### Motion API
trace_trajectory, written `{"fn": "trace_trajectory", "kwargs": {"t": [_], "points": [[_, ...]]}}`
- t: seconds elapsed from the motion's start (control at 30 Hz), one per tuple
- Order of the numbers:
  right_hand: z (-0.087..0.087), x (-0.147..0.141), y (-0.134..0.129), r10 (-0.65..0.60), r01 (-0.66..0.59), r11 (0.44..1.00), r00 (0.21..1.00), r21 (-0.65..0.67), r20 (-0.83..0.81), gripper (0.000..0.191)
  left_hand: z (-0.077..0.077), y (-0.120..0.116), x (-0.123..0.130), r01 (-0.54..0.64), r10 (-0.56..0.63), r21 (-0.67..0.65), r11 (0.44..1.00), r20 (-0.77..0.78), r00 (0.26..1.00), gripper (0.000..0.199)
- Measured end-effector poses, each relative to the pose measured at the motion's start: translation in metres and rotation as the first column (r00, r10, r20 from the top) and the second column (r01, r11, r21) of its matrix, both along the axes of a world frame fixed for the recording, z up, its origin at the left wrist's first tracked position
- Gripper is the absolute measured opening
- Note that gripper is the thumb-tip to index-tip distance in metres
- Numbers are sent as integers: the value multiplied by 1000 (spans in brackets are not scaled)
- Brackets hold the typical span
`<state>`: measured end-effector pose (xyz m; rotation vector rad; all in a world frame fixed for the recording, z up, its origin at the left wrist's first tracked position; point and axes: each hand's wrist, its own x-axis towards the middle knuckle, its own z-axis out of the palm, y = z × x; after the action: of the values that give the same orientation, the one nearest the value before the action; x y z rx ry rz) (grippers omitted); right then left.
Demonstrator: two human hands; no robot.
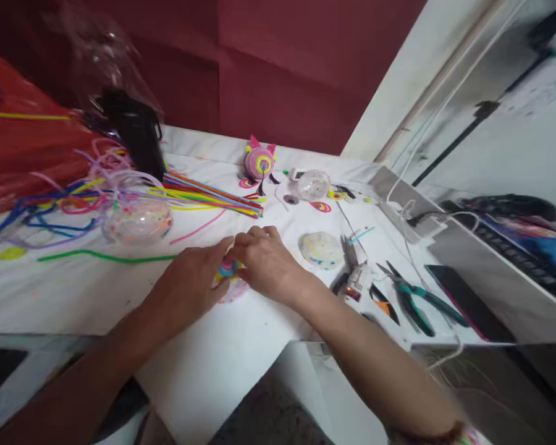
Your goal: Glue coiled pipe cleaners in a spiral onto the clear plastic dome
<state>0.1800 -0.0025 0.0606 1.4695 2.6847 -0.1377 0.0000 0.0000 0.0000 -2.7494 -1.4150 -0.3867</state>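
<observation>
My left hand [192,278] and my right hand [266,262] meet over the white table, fingers curled around one small round craft piece [228,267]. Blue, yellow and pink show on it between my fingers, with a clear pinkish rim below; most of it is hidden. Right of my hands lies a clear dome with coloured dots [322,249]. On the left, another speckled clear dome [139,221] sits by a green pipe cleaner [106,254]. Beyond my hands stands a finished-looking pink coiled ball [259,161] with pointed ears and black tassels.
A bundle of coloured pipe cleaners [213,191] lies behind my hands. To the right are a glue gun [359,287], green-handled pliers [421,296] and a dark phone [467,303]. A red bag [28,142] and a black object [136,133] stand at left.
</observation>
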Motion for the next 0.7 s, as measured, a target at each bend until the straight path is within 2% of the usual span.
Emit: {"fn": "trace_trajectory", "kwargs": {"t": [0.2,0.47,0.6,0.7], "points": [[5,-4,1,53,-52,998,998,-26,42,22,-6,-1,5,-54,53,-30,998,-11,999,69],[3,-5,3,69,-69,998,997,-16,39,24,1,-2,5,-108,109,-87,990,10,994,59],[6,-4,3,70,-69,997,996,-27,50,29,3,2,-6,-49,67,-171,984,100,993,56],[7,-4,2,72,-71,997,996,-20,61,30,2,7,-16,-9,47,-223,975,168,985,61]]}}
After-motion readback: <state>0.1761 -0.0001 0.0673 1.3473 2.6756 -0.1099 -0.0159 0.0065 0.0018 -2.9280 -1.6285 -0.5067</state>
